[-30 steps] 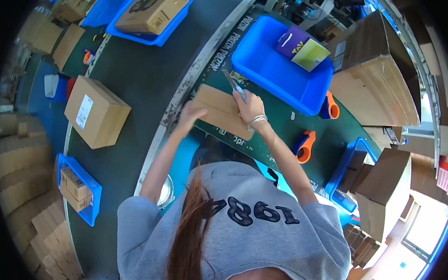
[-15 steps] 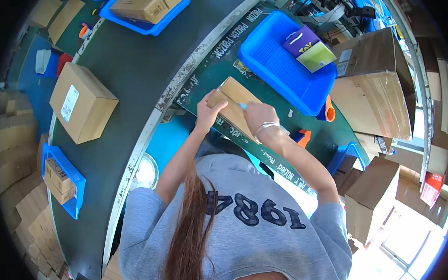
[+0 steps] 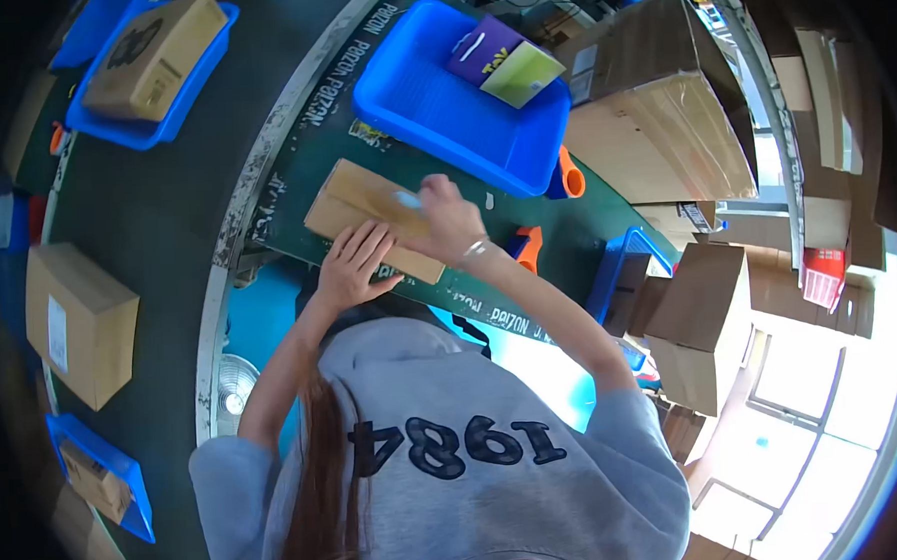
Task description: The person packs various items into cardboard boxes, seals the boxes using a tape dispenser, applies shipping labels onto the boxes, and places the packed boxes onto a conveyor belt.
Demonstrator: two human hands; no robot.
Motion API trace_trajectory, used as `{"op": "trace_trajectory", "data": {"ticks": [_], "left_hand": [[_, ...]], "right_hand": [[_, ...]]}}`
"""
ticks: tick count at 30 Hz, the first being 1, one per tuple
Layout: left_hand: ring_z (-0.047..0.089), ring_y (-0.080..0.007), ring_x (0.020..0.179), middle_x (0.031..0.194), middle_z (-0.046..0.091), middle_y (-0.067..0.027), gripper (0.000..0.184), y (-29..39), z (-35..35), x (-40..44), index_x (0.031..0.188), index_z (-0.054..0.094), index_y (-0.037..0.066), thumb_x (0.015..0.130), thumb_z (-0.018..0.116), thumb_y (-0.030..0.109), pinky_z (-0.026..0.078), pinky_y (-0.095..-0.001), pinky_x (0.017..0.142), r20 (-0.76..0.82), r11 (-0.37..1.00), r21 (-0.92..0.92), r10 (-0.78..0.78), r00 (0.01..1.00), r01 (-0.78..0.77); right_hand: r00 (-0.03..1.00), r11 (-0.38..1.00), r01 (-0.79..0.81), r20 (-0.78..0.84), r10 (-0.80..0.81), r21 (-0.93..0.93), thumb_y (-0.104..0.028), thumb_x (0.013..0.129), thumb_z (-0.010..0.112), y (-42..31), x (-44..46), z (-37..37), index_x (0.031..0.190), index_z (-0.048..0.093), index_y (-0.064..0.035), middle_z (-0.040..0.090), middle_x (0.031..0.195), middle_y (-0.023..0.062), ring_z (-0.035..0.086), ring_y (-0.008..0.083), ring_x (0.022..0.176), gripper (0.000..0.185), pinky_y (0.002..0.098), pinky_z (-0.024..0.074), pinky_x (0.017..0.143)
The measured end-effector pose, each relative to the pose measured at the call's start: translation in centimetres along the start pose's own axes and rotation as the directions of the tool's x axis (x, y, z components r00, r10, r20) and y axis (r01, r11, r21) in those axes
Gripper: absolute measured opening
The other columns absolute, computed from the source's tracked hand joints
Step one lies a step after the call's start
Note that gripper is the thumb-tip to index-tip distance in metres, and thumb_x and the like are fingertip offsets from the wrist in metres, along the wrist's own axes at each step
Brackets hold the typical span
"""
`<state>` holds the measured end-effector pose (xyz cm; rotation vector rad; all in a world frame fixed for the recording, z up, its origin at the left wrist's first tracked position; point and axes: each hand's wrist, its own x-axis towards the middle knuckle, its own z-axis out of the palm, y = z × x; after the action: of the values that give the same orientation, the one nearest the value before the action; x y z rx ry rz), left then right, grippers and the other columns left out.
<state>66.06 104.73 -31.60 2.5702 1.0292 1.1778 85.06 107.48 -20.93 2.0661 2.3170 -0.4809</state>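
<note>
On the left we see a wide dark green conveyor belt (image 3: 190, 201). It carries a blue plastic tray (image 3: 176, 117) with a printed brown cardboard carton (image 3: 144, 63) inside, a brown cardboard box with a white label (image 3: 85, 326), and a smaller blue plastic tray (image 3: 63, 430). On the green worktable (image 3: 312, 136) we find a large blue plastic tub (image 3: 425, 91), which holds a purple and yellow-green box (image 3: 507, 61). Two orange tape dispensers (image 3: 530, 249) are near this tub, and a big taped brown carton (image 3: 663, 141) is beside it.
</note>
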Motion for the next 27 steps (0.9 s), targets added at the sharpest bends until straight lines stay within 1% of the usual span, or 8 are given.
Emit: {"op": "trace_trajectory", "data": {"ticks": [3,6,9,10,12,17,25,27], "left_hand": [[0.053,-0.0206,0.113,0.125,0.056,-0.0053,0.053,-0.1,1.7,0.2,0.117,0.057,0.007,0.077,0.071,0.039,0.038,-0.0351,0.096,0.001,0.999,0.043,0.026,1.0,-0.026],[0.052,-0.0205,0.115,0.126,0.055,-0.0057,0.058,-0.6,2.3,-0.1,0.117,0.058,0.007,0.075,0.07,0.044,0.038,-0.0364,0.097,0.014,0.998,0.057,0.014,1.0,-0.015],[0.052,-0.0206,0.115,0.126,0.055,-0.006,0.06,-0.1,2.9,-1.4,0.117,0.058,0.006,0.075,0.07,0.046,0.038,-0.0368,0.097,0.007,0.998,0.066,0.019,1.0,-0.019],[0.052,-0.0206,0.115,0.126,0.055,-0.0062,0.06,0.2,3.2,-1.8,0.117,0.058,0.006,0.074,0.071,0.047,0.038,-0.0368,0.097,-0.005,0.997,0.071,0.035,0.999,-0.034],[0.053,-0.0207,0.115,0.126,0.055,-0.0064,0.061,-0.3,3.5,-1.4,0.117,0.058,0.006,0.074,0.071,0.048,0.039,-0.0368,0.097,-0.021,0.993,0.083,0.082,0.996,-0.08],[0.053,-0.0209,0.115,0.125,0.056,-0.007,0.059,-0.2,2.5,0.8,0.115,0.059,0.005,0.074,0.072,0.046,0.039,-0.0371,0.096,-0.001,0.997,0.031,0.069,0.998,-0.069],[0.056,-0.0214,0.111,0.121,0.059,-0.0079,0.057,2.2,0.6,0.7,0.111,0.062,0.004,0.072,0.074,0.043,0.039,-0.0381,0.096,-0.01,0.996,0.06,0.069,0.998,-0.068],[0.057,-0.0211,0.108,0.119,0.06,-0.0077,0.057,2.7,0.2,1.4,0.11,0.062,0.004,0.07,0.076,0.042,0.039,-0.0371,0.094,-0.038,0.996,0.02,0.083,0.996,-0.083]], "right_hand": [[0.976,0.976,0.208,-0.05,-0.211,-0.06,-0.04,0.068,0.074,2.2,1.9,2.0,0.101,0.053,-0.0032,0.056,0.103,0.0095,0.058,0.0311,0.081,0.053,0.0375,0.0497,0.07],[0.96,0.961,0.275,0.062,-0.273,-0.036,-0.032,0.067,0.075,2.9,3.0,2.3,0.094,0.055,-0.0036,0.06,0.088,0.0069,0.057,0.0291,0.071,0.044,0.0354,0.0493,0.066],[0.918,0.942,0.303,0.221,-0.329,0.145,-0.017,0.065,0.074,3.3,4.9,-1.4,0.08,0.058,-0.0067,0.06,0.068,0.0017,0.055,0.0212,0.059,0.024,0.0302,0.0471,0.058],[0.918,0.942,0.302,0.221,-0.329,0.149,-0.017,0.065,0.074,4.2,5.2,-1.6,0.08,0.058,-0.0067,0.06,0.068,0.0017,0.055,0.0212,0.059,0.024,0.0302,0.0471,0.058],[0.842,0.826,-0.124,0.499,-0.205,0.549,-0.012,0.064,0.072,5.7,6.6,-2.1,0.073,0.058,-0.0089,0.06,0.069,0.0006,0.054,0.0144,0.064,0.017,0.0268,0.046,0.055],[0.8,0.762,-0.24,0.567,-0.195,0.601,-0.014,0.064,0.074,6.4,9.1,-4.1,0.075,0.056,-0.0098,0.061,0.073,0.0011,0.056,0.0119,0.069,0.021,0.0244,0.0458,0.053],[0.777,0.721,-0.166,0.539,-0.325,0.673,-0.013,0.061,0.077,7.9,9.2,-3.3,0.077,0.056,-0.0077,0.065,0.08,0.0064,0.059,0.0132,0.075,0.027,0.0234,0.0456,0.05],[0.743,0.661,-0.285,0.596,-0.306,0.694,-0.014,0.061,0.076,8.8,9.6,-2.7,0.077,0.056,-0.0087,0.065,0.08,0.005,0.057,0.0128,0.071,0.026,0.0234,0.0449,0.049]]}}
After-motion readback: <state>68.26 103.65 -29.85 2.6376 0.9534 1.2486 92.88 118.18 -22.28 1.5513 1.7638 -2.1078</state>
